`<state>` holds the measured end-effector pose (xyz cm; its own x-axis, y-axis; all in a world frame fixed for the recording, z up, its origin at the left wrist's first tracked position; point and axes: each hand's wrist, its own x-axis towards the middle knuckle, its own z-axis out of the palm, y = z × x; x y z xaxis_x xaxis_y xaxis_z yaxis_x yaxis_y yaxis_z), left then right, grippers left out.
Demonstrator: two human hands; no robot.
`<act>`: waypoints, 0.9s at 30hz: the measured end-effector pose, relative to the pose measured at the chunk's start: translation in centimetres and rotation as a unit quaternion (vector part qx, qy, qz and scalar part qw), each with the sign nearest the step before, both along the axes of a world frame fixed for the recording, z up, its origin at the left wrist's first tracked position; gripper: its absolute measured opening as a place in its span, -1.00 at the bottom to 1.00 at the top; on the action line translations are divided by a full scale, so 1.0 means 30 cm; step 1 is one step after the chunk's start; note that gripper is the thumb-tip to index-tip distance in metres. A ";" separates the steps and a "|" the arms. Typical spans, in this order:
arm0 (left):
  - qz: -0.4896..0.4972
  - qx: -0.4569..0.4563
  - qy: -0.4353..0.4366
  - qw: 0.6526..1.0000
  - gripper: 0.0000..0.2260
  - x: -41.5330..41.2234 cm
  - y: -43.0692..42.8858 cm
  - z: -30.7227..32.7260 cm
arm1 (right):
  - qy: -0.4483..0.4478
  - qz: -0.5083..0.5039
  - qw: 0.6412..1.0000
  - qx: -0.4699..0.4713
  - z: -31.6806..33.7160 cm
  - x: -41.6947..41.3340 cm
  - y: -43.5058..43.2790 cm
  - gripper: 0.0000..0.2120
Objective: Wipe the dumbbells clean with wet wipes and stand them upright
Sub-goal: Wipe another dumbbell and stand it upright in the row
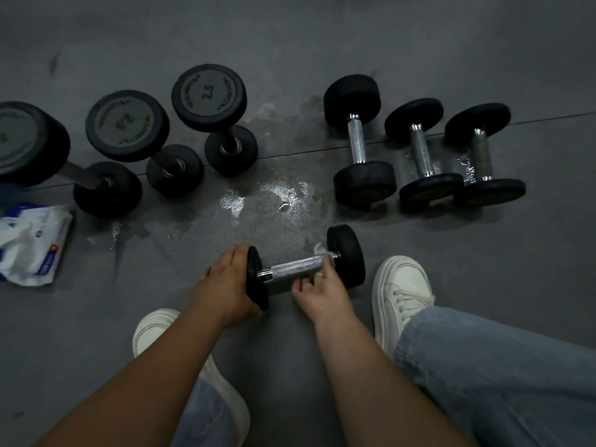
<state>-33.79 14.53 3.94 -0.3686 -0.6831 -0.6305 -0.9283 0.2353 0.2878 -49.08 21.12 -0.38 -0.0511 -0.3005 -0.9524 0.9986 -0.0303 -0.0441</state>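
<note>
Fingers (238,253) of the left hand (230,282): curled over the rim of the left weight head of the dumbbell (298,266), which is held level and low at the floor (451,43), between two white shoes (400,285). Fingers of the right hand (322,293): wrapped round the chrome handle beside the right head, with a white wet wipe (320,248) clamped against the metal.

Floor: dark grey, matt, crossed by a thin seam. Wet patches (267,196) are seen glistening ahead of the hands.

Left: three upright dumbbells (127,125) (two marked 2.5) and an opened wipes pack (30,243).

Right: three dumbbells laid flat (421,153), side by side.

Room: dimly lit.
</note>
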 end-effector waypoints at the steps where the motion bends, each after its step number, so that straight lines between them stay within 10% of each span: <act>1: 0.003 -0.001 0.002 1.000 0.09 0.001 0.002 -0.001 | 0.009 0.003 1.000 0.002 -0.006 0.000 -0.022 -0.59; 18: 0.002 -0.004 0.003 1.000 0.08 0.005 0.007 -0.009 | 0.087 0.043 0.991 0.088 0.016 0.017 -0.049 -0.44; 27: 0.000 -0.003 0.001 1.000 0.10 0.008 -0.006 -0.033 | 0.068 0.078 0.993 0.048 0.072 -0.002 -0.047 -0.73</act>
